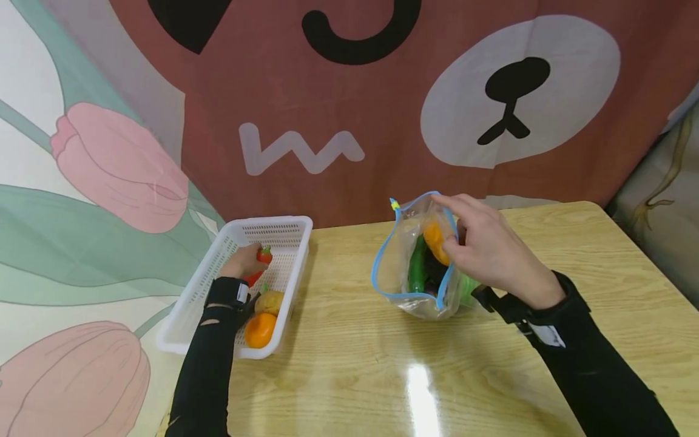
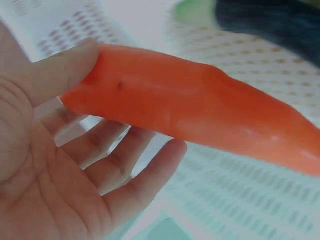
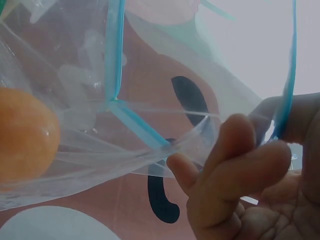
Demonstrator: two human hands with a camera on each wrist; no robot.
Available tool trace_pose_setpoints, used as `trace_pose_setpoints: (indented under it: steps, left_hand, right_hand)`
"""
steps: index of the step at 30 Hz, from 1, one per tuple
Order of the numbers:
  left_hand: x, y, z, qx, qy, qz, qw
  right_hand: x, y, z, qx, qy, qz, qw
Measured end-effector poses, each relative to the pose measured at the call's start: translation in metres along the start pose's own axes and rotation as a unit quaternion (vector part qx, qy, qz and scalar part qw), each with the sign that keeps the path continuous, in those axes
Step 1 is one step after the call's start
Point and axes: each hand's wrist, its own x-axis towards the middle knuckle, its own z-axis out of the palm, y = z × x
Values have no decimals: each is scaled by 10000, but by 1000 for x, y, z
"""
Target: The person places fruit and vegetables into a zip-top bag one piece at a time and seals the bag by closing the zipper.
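My left hand (image 1: 239,262) reaches into a white perforated basket (image 1: 303,255). It grips one end of a long red pepper (image 2: 200,107), thumb on top and fingers beneath, in the left wrist view. A dark, long vegetable (image 2: 270,22) with a pale green end lies beyond. My right hand (image 1: 491,249) holds the blue-edged rim of a clear zip bag (image 1: 428,311), its mouth open and facing me. Inside the bag are a green cucumber-like vegetable (image 1: 417,267), an orange-yellow item (image 1: 435,241) and something dark.
An orange fruit (image 1: 260,330) and a yellowish-brown item (image 1: 269,302) lie in the basket's near right part. Basket and bag stand apart on a wooden table (image 1: 349,340). A printed cloth (image 1: 327,91) hangs along the table's far edge.
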Motion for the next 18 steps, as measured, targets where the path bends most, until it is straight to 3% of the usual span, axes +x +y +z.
trace_pose_setpoints:
  steps: [5,10,14,18]
  left_hand:
    - [-4,20,-12,-40,533,414,9977]
    - [-10,46,-23,-40,1238,783,9892]
    - [-21,75,-29,-111,1969,1081,9744]
    - [-39,105,-37,-518,2525,1587,9531]
  right_hand:
    - [-1,0,0,43,22,4,10000]
    - [-1,0,0,27,-15,112,9999]
    - [-2,0,-1,-56,-14,201,9998]
    - [-2,1,0,-94,56,199,9997]
